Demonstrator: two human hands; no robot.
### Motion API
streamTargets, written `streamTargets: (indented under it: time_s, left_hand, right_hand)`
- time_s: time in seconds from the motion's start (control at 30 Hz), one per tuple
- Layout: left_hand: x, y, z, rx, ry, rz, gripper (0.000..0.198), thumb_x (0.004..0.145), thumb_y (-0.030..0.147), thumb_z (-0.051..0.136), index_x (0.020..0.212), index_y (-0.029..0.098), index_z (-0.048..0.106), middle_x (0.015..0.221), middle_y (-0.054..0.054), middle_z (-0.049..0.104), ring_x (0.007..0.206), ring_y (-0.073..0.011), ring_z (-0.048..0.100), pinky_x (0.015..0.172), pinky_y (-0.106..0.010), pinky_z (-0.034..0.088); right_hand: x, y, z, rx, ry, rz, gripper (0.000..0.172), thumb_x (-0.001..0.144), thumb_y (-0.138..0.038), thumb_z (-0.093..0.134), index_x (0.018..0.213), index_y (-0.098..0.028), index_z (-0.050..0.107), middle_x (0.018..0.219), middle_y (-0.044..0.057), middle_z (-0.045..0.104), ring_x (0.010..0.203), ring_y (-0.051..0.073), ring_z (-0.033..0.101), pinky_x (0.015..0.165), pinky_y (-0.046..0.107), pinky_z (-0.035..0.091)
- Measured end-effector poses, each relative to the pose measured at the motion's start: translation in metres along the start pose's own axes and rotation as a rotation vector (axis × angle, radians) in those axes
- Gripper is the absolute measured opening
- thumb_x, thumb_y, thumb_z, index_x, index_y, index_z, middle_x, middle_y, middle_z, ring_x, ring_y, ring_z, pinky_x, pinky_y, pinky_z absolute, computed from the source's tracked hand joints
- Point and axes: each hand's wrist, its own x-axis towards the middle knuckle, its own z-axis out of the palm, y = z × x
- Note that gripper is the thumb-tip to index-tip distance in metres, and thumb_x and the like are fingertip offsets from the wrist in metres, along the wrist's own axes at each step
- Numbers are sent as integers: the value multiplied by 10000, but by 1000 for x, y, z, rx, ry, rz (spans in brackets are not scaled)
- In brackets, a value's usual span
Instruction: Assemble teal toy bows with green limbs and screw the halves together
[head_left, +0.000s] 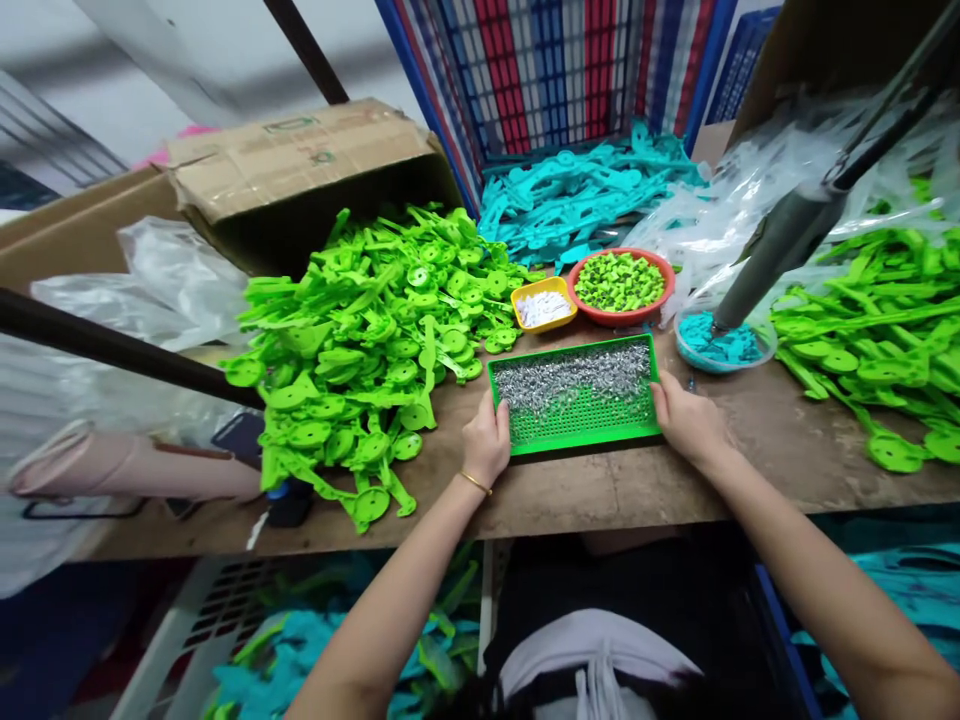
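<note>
A green perforated tray (577, 431) lies near the front of the wooden table, held at both short ends. Small silvery metal pieces, probably screws (577, 375), are heaped along its far side, leaving the near part of the mesh bottom bare. My left hand (487, 440) grips the left end, thumb on the rim. Around the right end closes my right hand (688, 418). Just behind the tray stand a yellow dish (545, 325) of small white pieces and a red bowl (622, 317) of short green pieces.
Bright green plastic parts pile up on the left (360, 340) and right (892, 310). Turquoise parts (577, 195) spill from a striped crate (551, 70). A grey powered screwdriver (780, 255) hangs over a clear bowl (761, 358) of turquoise pieces. A cardboard box (300, 155) sits back left.
</note>
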Motion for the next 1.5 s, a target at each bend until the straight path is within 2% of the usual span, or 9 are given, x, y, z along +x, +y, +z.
streamTargets:
  time_s: [0.47, 0.57, 0.7, 0.8, 0.93, 1.07, 1.2, 1.33, 1.5]
  left_hand:
    - [0, -1, -3, -153, 20, -17, 448, 959, 394, 355, 1270, 123, 529, 1026, -130, 702, 877, -249, 676, 802, -343, 502]
    - [3, -5, -10, -214, -5, -16, 419, 946, 373, 376, 1226, 127, 566, 1027, -110, 708, 875, -228, 672, 810, -322, 504]
    - [15, -17, -29, -301, -107, 17, 457, 933, 411, 383, 1216, 118, 589, 1100, -98, 699, 923, -218, 665, 816, -295, 512]
    - [27, -22, -42, -338, -244, 81, 481, 904, 450, 425, 1195, 120, 621, 1121, -83, 702, 950, -229, 659, 834, -300, 510]
    - [43, -9, -43, -364, -512, 224, 434, 840, 469, 541, 1107, 161, 691, 1071, -38, 731, 918, -211, 672, 827, -272, 504]
    - [57, 21, -26, -221, -801, 571, 393, 908, 388, 472, 1165, 161, 663, 1108, -63, 721, 898, -168, 676, 796, -238, 478]
    - [69, 52, -8, -90, -858, 780, 333, 918, 372, 493, 1077, 173, 708, 981, -70, 748, 781, -146, 662, 689, -220, 430]
    - [81, 78, 8, -57, -850, 866, 291, 908, 362, 532, 1091, 221, 709, 986, -53, 746, 807, -156, 654, 677, -232, 402]
    - [92, 104, 34, -57, -801, 918, 242, 896, 362, 570, 1001, 225, 740, 956, -51, 747, 872, -180, 647, 736, -254, 412]
  right_hand:
    - [-9, -1, 7, 161, 105, -2, 489, 952, -365, 286, 1311, -161, 549, 827, 118, 725, 628, 208, 644, 568, 281, 402]
    - [-14, 5, 1, 299, 96, -47, 475, 947, -370, 312, 1288, -159, 567, 922, 121, 727, 691, 209, 659, 633, 296, 456]
    - [-11, 26, -15, 616, 118, -114, 474, 953, -416, 329, 1237, -136, 585, 727, 54, 684, 574, 150, 608, 584, 269, 485]
    - [-5, 30, -28, 591, 188, -336, 456, 931, -341, 436, 1338, -142, 485, 909, 79, 693, 698, 142, 647, 647, 268, 531]
    - [-4, 9, -43, 224, 197, -1063, 501, 912, -139, 447, 1392, -279, 413, 1417, 73, 495, 1264, 190, 503, 986, 362, 482]
    - [-12, -15, -55, -98, 190, -1525, 282, 933, -134, 404, 1137, -183, 593, 1243, 58, 621, 1174, 164, 547, 1089, 388, 389]
    - [-22, -17, -53, -188, 37, -1632, 136, 919, -188, 476, 850, -198, 593, 845, 4, 640, 836, 146, 588, 1042, 385, 395]
    - [-28, -2, -41, -170, -80, -1640, 76, 904, -227, 519, 840, -207, 554, 815, -4, 593, 784, 157, 537, 820, 351, 447]
    - [-34, 16, -29, -138, -17, -1509, 133, 932, -197, 445, 886, -190, 570, 834, 23, 593, 771, 154, 498, 767, 329, 403]
